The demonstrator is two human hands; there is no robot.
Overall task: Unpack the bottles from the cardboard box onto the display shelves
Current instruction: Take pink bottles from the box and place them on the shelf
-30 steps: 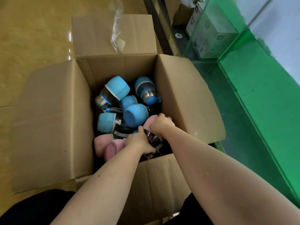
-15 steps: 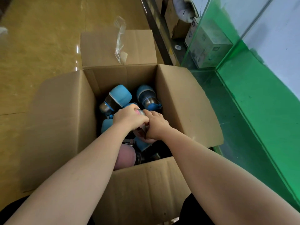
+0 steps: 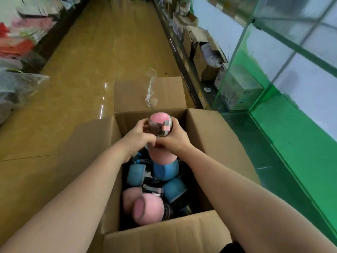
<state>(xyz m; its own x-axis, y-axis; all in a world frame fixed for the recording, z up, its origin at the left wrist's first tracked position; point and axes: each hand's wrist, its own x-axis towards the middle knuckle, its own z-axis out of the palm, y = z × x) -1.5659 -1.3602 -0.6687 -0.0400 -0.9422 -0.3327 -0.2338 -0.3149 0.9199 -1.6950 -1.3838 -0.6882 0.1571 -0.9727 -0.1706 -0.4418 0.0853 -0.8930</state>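
Note:
An open cardboard box (image 3: 215,143) stands on the floor in front of me. Above its middle I hold a pink bottle (image 3: 160,125) with a dark see-through middle and a pink cap. My left hand (image 3: 140,137) grips its left side and my right hand (image 3: 175,139) grips its right side. The bottle's pink base (image 3: 162,156) shows below my hands. Inside the box lie several blue bottles (image 3: 166,170) and another pink bottle (image 3: 147,209), all on their sides.
Green-tinted glass display shelves (image 3: 291,134) run along the right, with small boxes (image 3: 238,90) on the lowest level. More cartons (image 3: 202,57) line the shelf base farther back. A clear plastic bag (image 3: 151,88) lies on the far flap. Bagged goods (image 3: 18,83) sit at left across the brown floor.
Both hands have lifted a pink bottle up out of the pile, above the box. My head has tilted up, so the aisle and shelves are in view.

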